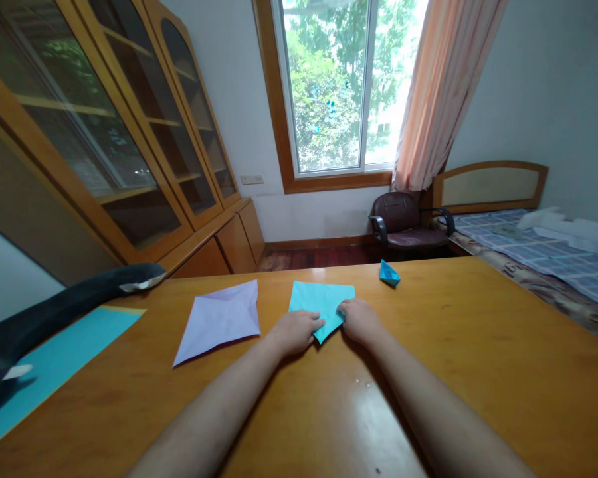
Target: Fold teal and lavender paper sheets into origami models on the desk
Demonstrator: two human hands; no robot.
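Observation:
A turquoise sheet of paper point(321, 295), partly folded, lies on the wooden table point(453, 372) in front of me, one corner pointing towards me. My left hand point(296, 330) holds its lower left edge, fingertips resting on top of the paper. At the right edge, the curled fingers of my right hand point(359, 320) grip the same paper. The undersides of both hands are hidden. Left of my hands lies a creased lavender paper point(222, 318). A small folded blue paper boat point(389, 273) sits beyond my right hand, near the far edge.
On the left, a black-and-white plush toy point(74, 295) lies partly over a large turquoise sheet point(74, 358). Beyond the table are a glass-fronted cabinet point(154, 119), a window point(329, 86), a dark red armchair point(403, 222) and a bed point(568, 245).

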